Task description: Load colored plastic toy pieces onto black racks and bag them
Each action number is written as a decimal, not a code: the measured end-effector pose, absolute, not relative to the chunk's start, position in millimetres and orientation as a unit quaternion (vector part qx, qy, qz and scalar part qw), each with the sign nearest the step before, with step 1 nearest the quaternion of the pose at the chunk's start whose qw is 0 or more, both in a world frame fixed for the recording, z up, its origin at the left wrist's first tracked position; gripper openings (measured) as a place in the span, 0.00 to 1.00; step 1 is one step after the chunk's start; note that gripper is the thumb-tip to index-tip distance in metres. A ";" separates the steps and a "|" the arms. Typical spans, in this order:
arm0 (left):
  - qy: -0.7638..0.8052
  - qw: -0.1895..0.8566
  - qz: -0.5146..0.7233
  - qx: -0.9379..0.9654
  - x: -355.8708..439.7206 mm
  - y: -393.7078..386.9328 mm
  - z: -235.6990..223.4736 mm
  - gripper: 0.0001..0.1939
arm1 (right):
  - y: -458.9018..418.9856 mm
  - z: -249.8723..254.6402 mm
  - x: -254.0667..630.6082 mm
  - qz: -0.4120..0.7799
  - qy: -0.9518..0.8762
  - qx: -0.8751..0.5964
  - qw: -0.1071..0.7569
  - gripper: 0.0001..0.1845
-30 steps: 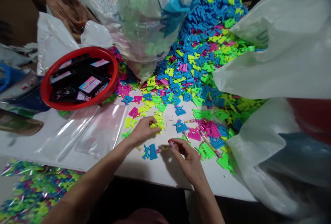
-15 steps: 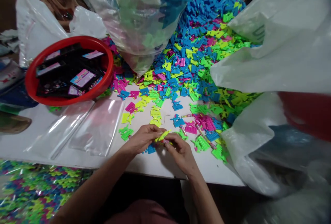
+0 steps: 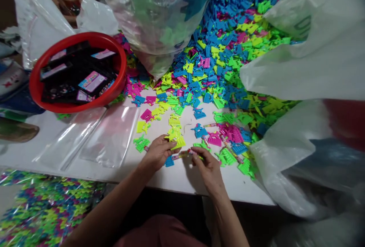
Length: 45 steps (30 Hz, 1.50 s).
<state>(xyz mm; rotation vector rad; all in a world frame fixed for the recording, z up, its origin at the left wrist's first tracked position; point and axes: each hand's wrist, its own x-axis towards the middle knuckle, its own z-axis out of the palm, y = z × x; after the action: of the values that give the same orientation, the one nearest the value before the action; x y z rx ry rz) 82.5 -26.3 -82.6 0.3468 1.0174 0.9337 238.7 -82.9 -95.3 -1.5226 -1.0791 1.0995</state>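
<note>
My left hand (image 3: 157, 152) is closed on a flat yellow plastic toy piece (image 3: 178, 139), pinched between thumb and fingers above the table. A short way to the right, my right hand (image 3: 207, 166) pinches a small slim tube (image 3: 190, 151) with a red and white end; most of it hides behind the fingers. Under the hands lie a blue toy piece (image 3: 169, 161) and a thin printed tube (image 3: 179, 156). Beyond my right hand are pink pieces (image 3: 214, 139), green pieces (image 3: 227, 157) and another printed tube (image 3: 227, 145).
A red basin (image 3: 123, 72) of black printed packets stands at the left, with clear plastic bags (image 3: 110, 136) before it. A big heap of coloured toy pieces (image 3: 225, 30) fills the back. A filled bag (image 3: 154, 22) stands there; white sacks (image 3: 291, 66) flank the right.
My hands have drawn apart. The yellow piece, between both hands before, is now in my left hand only and turned flat, while my right hand has the slim tube.
</note>
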 end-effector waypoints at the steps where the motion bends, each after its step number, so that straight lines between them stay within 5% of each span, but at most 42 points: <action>1: 0.457 0.766 0.425 0.154 84.7 -27.2 -81.5 0.24 | -83.6 -94.1 236.1 0.448 -0.439 -0.618 0.473 0.15; 21: 0.431 0.806 0.328 0.239 85.9 -42.3 -75.1 0.16 | -85.2 -103.1 232.0 0.489 -0.435 -0.553 0.516 0.13; 29: 0.475 0.755 0.337 0.301 82.6 -44.7 -89.0 0.21 | -84.7 -112.4 238.6 0.454 -0.453 -0.567 0.517 0.11; 35: 0.406 0.814 0.298 0.290 77.0 -43.6 -82.0 0.23 | -88.4 -107.1 245.4 0.403 -0.478 -0.575 0.529 0.08; 39: 0.448 0.759 0.362 0.305 77.9 -40.5 -86.4 0.20 | -91.2 -102.0 246.7 0.457 -0.453 -0.566 0.515 0.09; 45: 0.402 0.774 0.338 0.354 72.7 -44.2 -92.4 0.31 | -93.4 -109.2 242.3 0.540 -0.404 -0.547 0.497 0.12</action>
<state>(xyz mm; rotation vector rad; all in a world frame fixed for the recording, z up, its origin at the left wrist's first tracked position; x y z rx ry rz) 72.7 -44.2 -92.4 0.7664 0.8715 0.7310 242.3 -93.4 -109.2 -1.3238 -0.9786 1.3066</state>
